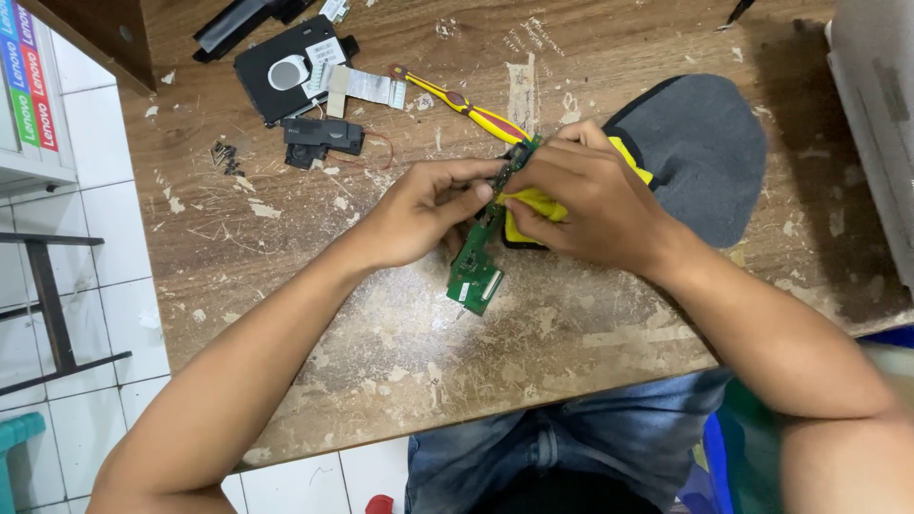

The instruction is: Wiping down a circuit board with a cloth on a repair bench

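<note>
My left hand (424, 207) pinches a narrow green circuit board (474, 266) near its upper half, and the board's lower end hangs over the wooden table (314, 286). My right hand (581, 195) grips a yellow cloth or pad (538, 205) and presses it against the board's upper part. Both hands meet above the table's middle. A grey mouse pad (705, 152) lies just behind my right hand.
A yellow and red toothbrush (466, 105) lies behind my hands. Further back left sit a black drive caddy (290, 67), a small black part with red wires (324, 138) and a few screws (227, 157). A light grey case (881, 114) stands at the right edge. White tiled floor lies at left.
</note>
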